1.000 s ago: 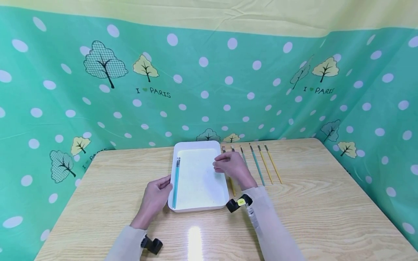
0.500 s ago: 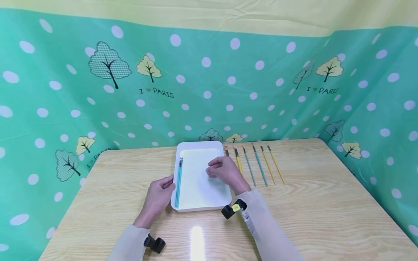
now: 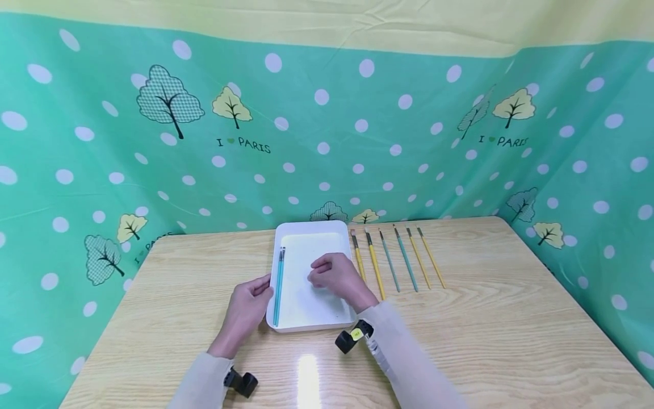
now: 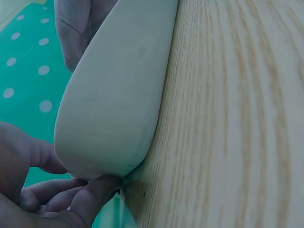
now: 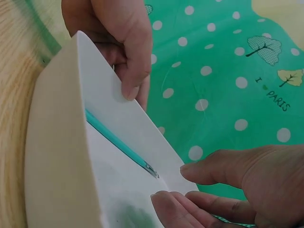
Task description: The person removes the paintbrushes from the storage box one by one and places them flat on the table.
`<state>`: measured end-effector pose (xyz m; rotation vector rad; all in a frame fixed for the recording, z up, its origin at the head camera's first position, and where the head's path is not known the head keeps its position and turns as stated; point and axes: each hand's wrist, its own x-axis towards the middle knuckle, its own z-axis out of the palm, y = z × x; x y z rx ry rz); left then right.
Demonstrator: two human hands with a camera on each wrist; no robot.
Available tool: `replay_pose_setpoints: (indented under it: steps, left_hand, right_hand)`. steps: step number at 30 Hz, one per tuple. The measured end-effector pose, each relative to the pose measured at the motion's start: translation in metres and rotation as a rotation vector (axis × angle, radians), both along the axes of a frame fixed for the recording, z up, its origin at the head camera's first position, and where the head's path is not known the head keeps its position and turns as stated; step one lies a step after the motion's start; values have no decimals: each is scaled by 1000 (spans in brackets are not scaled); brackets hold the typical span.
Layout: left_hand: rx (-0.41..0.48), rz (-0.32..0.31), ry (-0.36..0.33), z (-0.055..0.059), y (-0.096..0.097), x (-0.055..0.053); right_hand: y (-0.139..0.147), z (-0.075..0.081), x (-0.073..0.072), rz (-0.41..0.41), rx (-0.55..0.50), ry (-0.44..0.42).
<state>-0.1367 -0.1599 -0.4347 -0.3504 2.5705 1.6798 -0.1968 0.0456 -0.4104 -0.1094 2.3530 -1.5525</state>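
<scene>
A white rectangular tray (image 3: 309, 311) rests on the table with two teal paintbrushes (image 3: 278, 289) lying side by side along its left wall. My left hand (image 3: 242, 309) grips the tray's left side; the right wrist view shows its thumb (image 5: 133, 85) over the rim. Above the middle of the tray is my right hand (image 3: 337, 278), fingers loosely bent. Its thumb and fingertips (image 5: 164, 204) are apart with nothing between them in the right wrist view. In that view a teal paintbrush (image 5: 118, 141) lies inside the tray, beyond the fingertips.
Right of the tray lies a row of several paintbrushes: thick yellow ones (image 3: 375, 264) nearest, teal ones (image 3: 406, 258) in the middle, thin yellow ones (image 3: 432, 258) farthest. A polka-dot curtain (image 3: 317, 113) hangs behind the wooden table (image 3: 485, 318).
My right hand has moved left from the tray's right rim to above its middle, uncovering the nearest yellow paintbrushes. My left hand stays on the tray's side. The head view has shifted slightly.
</scene>
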Motion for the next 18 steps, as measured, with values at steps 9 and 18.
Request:
replay_pose_setpoints:
  steps: [9, 18]
  left_hand:
    - [7, 1, 13, -1, 0, 1]
    - [1, -5, -2, -1, 0, 0]
  right_hand:
    - [-14, -3, 8, 21, -5, 0]
    - [-24, -11, 15, 42, 35, 16]
